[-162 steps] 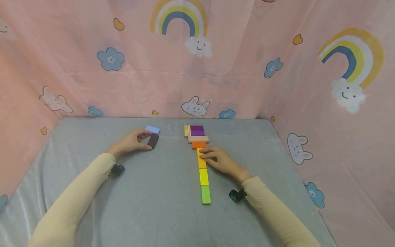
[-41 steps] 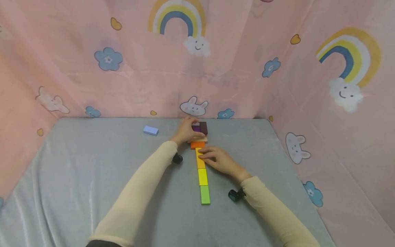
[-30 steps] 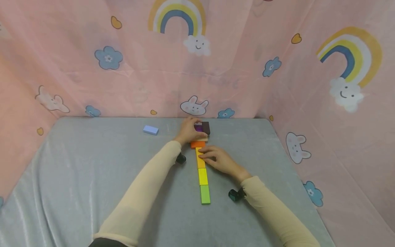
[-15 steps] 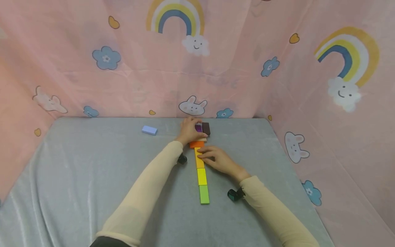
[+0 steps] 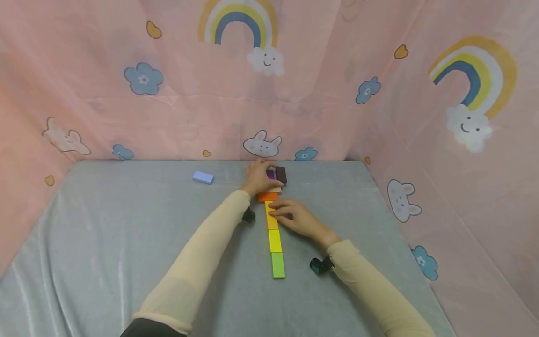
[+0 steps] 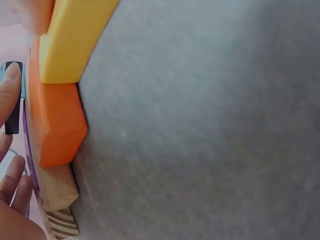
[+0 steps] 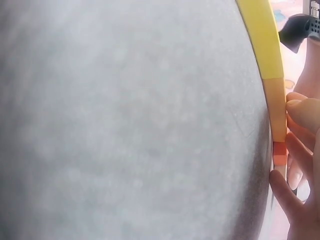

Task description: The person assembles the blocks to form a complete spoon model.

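In the head view my left hand (image 5: 255, 178) holds a dark brown block (image 5: 280, 175), pinched at its ends by thumb and fingers in the left wrist view. This block stands at the right side of a purple block (image 5: 271, 174), most of which my hand covers. Below lie a pale wooden block (image 5: 275, 190) and an orange block (image 5: 267, 197). My right hand (image 5: 299, 219) rests relaxed fingertips on the amber block (image 5: 271, 220). A yellow block (image 5: 275, 241) and a green block (image 5: 278, 265) continue the line towards me.
A light blue block (image 5: 203, 177) lies apart at the back left of the grey cloth-covered table (image 5: 126, 243). A pink patterned curtain (image 5: 189, 107) hangs behind and along the sides. A striped wooden block (image 6: 62, 223) shows in the left wrist view.
My left hand has brought the dark brown block from beside the light blue one to the purple block's right side, then held nearly still. My right hand has stayed on the amber block.
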A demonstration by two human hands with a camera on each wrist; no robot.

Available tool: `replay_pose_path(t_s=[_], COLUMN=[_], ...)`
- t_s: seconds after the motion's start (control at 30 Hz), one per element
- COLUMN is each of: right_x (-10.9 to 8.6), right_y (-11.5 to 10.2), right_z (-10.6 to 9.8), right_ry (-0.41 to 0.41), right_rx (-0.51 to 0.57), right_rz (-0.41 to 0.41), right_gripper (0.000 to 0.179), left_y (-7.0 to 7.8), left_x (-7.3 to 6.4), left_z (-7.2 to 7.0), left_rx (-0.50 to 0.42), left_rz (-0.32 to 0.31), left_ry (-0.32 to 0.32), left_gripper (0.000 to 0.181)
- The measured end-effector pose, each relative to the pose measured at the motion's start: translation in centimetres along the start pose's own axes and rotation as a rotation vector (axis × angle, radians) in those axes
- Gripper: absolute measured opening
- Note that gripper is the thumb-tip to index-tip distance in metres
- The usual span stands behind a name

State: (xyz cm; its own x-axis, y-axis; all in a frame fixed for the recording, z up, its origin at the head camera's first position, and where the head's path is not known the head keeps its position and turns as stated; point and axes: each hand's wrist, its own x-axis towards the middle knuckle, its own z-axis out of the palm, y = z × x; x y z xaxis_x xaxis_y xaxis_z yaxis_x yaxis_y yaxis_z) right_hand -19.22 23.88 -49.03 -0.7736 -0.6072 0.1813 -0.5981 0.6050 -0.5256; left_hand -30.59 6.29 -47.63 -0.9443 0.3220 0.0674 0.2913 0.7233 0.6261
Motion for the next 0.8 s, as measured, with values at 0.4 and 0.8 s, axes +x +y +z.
replay_pose_path(t_s=[0.4,0.8], right_x=[0.0,0.0], right_y=[0.0,0.1], right_z=[0.0,0.0], right_ry=[-0.003,-0.006], right_rx=[0.005,-0.003], right_rz=[0.01,0.005], right_gripper=[0.024,0.024], left_y=[-0.6,-1.3], left_x=[0.2,0.7], left_z=[0.3,0.6], left_rx=[-0.001,0.021], left_rz=[0.014,-0.001], left_ry=[0.009,-0.013], left_gripper=[0.063,0.064])
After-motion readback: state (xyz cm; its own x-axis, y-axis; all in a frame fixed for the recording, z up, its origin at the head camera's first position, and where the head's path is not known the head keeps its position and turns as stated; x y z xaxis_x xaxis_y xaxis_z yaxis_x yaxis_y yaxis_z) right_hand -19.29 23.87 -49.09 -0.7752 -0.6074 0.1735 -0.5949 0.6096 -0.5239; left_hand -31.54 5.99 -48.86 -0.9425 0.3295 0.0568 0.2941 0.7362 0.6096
